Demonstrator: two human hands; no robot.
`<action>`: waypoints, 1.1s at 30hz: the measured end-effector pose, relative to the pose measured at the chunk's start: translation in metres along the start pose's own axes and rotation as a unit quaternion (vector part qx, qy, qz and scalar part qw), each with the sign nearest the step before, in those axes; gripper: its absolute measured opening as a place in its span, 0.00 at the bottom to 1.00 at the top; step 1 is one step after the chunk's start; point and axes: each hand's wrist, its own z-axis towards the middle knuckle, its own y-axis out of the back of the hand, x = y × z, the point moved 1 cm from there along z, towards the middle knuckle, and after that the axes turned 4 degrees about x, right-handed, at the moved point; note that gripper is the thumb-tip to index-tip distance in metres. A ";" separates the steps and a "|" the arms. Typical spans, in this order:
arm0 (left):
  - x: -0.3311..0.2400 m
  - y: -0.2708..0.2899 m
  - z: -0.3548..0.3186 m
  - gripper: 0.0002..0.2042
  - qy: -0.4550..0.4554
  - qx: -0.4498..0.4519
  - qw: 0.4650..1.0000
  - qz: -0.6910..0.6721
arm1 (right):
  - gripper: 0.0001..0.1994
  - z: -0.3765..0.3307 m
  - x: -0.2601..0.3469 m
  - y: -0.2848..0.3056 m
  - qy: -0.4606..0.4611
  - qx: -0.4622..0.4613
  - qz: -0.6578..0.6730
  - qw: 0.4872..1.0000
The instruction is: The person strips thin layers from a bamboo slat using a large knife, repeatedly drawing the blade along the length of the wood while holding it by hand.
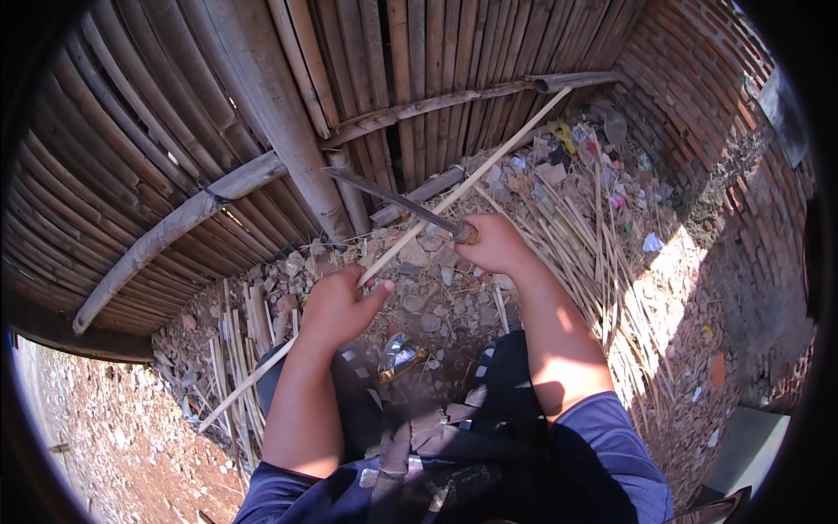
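My left hand (339,304) is closed round a long pale bamboo strip (491,164), with the thumb pointing along it. The strip slants from the lower left, under my left forearm, up to the far wall at the right. In my right hand (491,244) is the short wooden handle of a long-bladed knife (397,200). Its dark blade points to the far left and crosses the bamboo strip just beyond my left hand. Whether the edge touches the strip or only lies over it, I cannot tell.
A bamboo slat wall (436,52) with a thick post (292,131) stands ahead, and a brick wall (698,87) at the right. Bamboo strips lie in a pile (602,262) at the right and a smaller bundle (234,349) at the left. Rubble and litter cover the ground.
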 end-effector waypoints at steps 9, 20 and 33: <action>-0.003 0.004 -0.001 0.23 0.041 0.014 0.999 0.009 | 0.21 -0.005 0.022 -0.011 0.043 0.019 -0.078 0.996; -0.011 0.006 -0.002 0.24 0.038 0.030 0.998 0.028 | 0.22 0.000 0.006 -0.002 0.010 0.035 -0.019 0.999; -0.006 0.003 -0.002 0.23 0.040 0.016 0.999 0.015 | 0.24 -0.005 0.029 -0.018 0.052 0.057 -0.133 0.988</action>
